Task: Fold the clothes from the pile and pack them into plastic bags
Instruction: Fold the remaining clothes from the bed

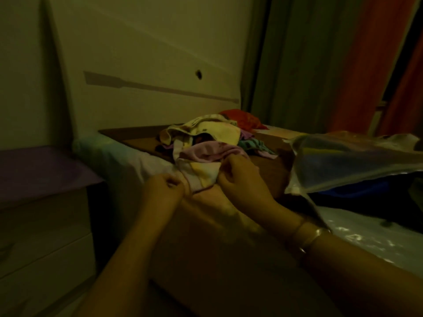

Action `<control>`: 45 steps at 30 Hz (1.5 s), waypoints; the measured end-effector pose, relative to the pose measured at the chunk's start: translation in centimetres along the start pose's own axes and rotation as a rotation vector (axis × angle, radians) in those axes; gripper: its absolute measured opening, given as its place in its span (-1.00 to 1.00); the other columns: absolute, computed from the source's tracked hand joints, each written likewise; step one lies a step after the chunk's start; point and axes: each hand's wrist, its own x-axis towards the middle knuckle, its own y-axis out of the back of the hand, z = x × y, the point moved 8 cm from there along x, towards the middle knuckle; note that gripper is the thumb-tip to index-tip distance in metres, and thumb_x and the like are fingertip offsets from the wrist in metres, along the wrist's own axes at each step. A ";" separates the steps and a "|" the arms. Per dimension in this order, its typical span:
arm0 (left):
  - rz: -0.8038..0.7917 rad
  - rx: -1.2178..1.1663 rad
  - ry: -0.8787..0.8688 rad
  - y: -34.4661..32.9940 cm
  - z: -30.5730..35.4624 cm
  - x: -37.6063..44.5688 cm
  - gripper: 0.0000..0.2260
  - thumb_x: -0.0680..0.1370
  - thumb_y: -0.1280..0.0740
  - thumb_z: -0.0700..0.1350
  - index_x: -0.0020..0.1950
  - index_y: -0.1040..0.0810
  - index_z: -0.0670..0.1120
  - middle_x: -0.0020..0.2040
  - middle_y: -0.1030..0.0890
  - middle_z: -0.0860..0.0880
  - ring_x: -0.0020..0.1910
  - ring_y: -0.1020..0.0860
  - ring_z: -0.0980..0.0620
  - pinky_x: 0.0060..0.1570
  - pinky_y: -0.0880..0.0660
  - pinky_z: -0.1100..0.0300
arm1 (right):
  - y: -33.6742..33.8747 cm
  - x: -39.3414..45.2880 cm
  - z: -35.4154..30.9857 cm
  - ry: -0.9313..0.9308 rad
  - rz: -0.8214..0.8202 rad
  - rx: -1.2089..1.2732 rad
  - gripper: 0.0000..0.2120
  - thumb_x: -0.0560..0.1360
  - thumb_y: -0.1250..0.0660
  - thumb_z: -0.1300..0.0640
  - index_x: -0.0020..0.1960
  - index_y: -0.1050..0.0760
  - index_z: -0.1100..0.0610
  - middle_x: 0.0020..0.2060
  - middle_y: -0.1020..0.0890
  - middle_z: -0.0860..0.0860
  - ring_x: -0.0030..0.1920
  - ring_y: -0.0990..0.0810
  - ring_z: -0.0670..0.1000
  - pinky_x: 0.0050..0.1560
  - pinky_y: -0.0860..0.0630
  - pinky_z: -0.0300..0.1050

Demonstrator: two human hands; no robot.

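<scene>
A white wall panel (146,53) rises behind the bed (263,170), and grey and orange curtains (332,65) hang past the bed's far right corner. A low cabinet (43,202) with a purple top stands just beside the bed on its left. The bed carries a brown cover, dim in this light.

On the right side of the bed lies a clear plastic bag (352,163), already holding something dark and flat, its near corner lifted off the bed. The pile of clothes (206,138) sits toward the middle of the bed, beside the bag: cream, pink, purple and teal pieces tangled together, with a red garment (242,121) at the far edge of the pile.

At the near edge of the pile, a small pale yellow and white garment (203,175) is stretched between the two hands. The left hand (164,186) has its fingers curled round the garment's left edge, near the bed's left side. The right hand (240,177) pinches the garment's right edge with curled fingers, touching the pile. A gold bracelet (309,236) circles the right wrist, over the near part of the bed.
</scene>
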 end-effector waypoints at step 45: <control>-0.940 0.437 -0.378 -18.4 11.2 -16.4 -0.73 0.39 -0.46 0.13 -0.02 -0.67 0.01 -0.11 -0.68 -0.01 -0.08 -0.62 0.05 -0.07 -0.55 0.18 | 17.2 -20.6 10.0 -0.746 -0.177 0.328 -0.67 0.46 -0.40 0.04 0.17 -0.40 0.01 -0.04 -0.63 0.00 -0.19 -0.66 -0.09 -0.37 -0.57 -0.28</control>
